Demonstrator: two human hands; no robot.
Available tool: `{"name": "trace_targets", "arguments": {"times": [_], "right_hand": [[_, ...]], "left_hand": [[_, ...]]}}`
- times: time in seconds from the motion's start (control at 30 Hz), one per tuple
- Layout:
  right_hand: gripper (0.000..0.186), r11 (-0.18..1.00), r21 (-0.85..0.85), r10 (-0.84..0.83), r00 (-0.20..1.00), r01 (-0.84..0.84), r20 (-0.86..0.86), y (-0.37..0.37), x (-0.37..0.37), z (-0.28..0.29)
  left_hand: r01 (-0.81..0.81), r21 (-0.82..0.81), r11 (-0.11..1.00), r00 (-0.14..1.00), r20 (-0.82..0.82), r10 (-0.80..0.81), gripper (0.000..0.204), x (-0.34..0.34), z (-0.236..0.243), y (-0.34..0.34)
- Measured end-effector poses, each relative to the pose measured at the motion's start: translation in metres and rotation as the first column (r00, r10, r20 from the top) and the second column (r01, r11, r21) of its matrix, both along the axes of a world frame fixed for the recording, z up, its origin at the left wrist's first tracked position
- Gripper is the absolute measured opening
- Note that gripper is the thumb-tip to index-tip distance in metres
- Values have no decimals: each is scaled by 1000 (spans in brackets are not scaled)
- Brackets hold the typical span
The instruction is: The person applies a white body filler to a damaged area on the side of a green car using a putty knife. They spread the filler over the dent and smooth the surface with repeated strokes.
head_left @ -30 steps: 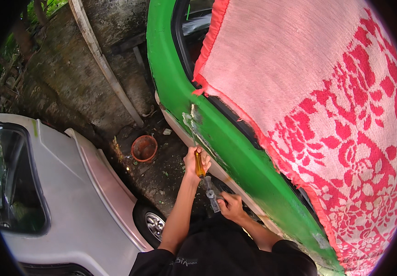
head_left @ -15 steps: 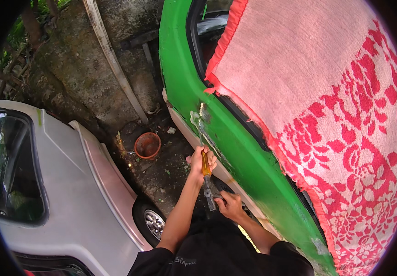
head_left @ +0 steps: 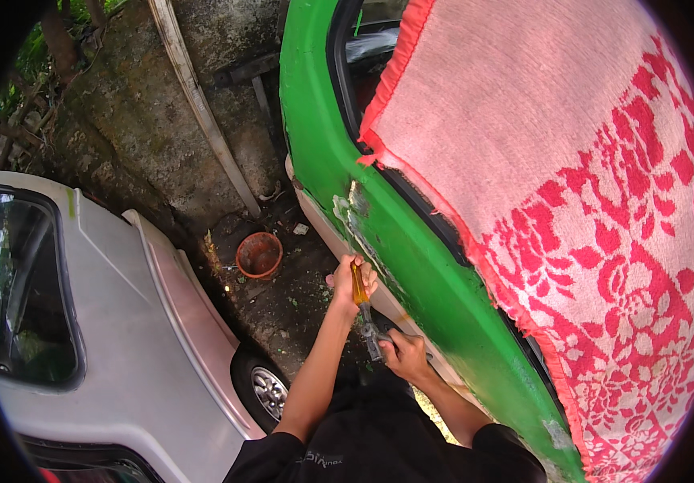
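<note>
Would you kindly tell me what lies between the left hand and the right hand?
In the head view, the hammer's metal head lies between the left hand, around an amber tool handle, and the right hand.

Left of you stands a silver car [head_left: 138, 322] with a dark window [head_left: 21, 294] and a wheel [head_left: 269, 390] close to you. Ahead, a reddish bowl [head_left: 259, 256] (open side up) sits on the dark ground [head_left: 278, 306]. A pale plank [head_left: 200, 105] slants before a stained wall [head_left: 138, 145]. To your right spreads a pink blanket [head_left: 516, 121] with red flowers.
</note>
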State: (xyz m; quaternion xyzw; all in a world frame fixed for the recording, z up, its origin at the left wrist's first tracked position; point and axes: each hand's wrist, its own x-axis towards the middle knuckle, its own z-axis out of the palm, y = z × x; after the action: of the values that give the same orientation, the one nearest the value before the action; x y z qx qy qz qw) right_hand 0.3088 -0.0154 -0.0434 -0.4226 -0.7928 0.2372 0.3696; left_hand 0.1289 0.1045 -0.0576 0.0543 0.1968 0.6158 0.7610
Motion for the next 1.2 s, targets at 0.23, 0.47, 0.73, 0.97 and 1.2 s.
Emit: {"name": "trace_targets", "arguments": {"times": [0.23, 0.47, 0.73, 0.97, 1.2], "right_hand": [[21, 995, 98, 44, 990, -31, -131, -6, 7, -3], [17, 999, 39, 16, 985, -9, -172, -6, 5, 0], [20, 999, 40, 34, 987, -28, -157, -6, 1, 3], [23, 996, 50, 76, 986, -70, -149, -3, -4, 5], [19, 997, 15, 74, 988, -72, -139, -8, -4, 11]], "left_hand": [[-9, -72, 997, 999, -35, 6, 26, 1, 2, -3], [13, -56, 998, 994, -109, -19, 26, 9, 21, -19], [14, -40, 999, 1000, -5, -14, 26, -1, 15, -9], [15, -35, 999, 998, 62, -13, 23, 2, 14, -7], [20, -14, 1000, 997, 72, -19, 23, 1, 11, -8]]}}
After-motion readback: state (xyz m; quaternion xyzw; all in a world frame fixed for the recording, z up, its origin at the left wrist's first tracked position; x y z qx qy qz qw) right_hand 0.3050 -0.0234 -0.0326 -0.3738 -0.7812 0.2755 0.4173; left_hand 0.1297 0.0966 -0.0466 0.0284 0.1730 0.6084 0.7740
